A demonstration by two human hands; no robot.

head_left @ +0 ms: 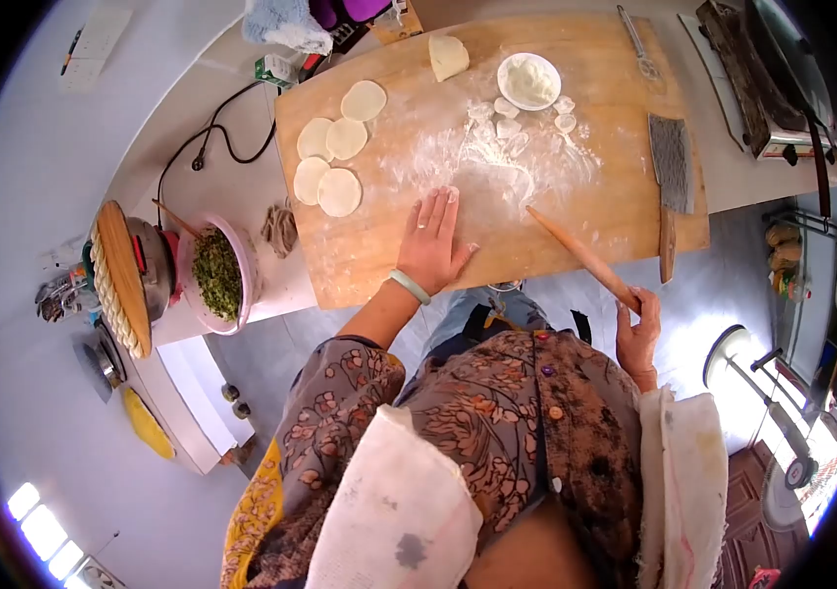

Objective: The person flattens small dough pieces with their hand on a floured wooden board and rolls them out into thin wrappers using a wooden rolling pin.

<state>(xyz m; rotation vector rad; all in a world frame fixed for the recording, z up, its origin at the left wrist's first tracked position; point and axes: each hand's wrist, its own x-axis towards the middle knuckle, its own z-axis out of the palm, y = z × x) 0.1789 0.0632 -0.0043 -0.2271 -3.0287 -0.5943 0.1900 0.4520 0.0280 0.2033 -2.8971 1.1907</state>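
My left hand (430,236) lies flat on the wooden board (389,255), fingers stretched out beside the floury patch. In my right hand (638,334) is a tapered wooden rolling pin (585,257), gripped at its near end, its far tip over the flour. Small flattened dough pieces (508,129) sit in the flour near a white bowl of flour (529,81). Several round dough wrappers (340,192) lie at the board's left side, some overlapping. A larger lump of dough (448,58) rests at the back edge.
A cleaver (672,167) lies along the board's right edge, with a metal utensil (638,44) behind it. To the left stand a pink basin of chopped green filling (245,257) and a round wooden board (116,280) edged with dumplings. A black cord (205,137) runs across the counter.
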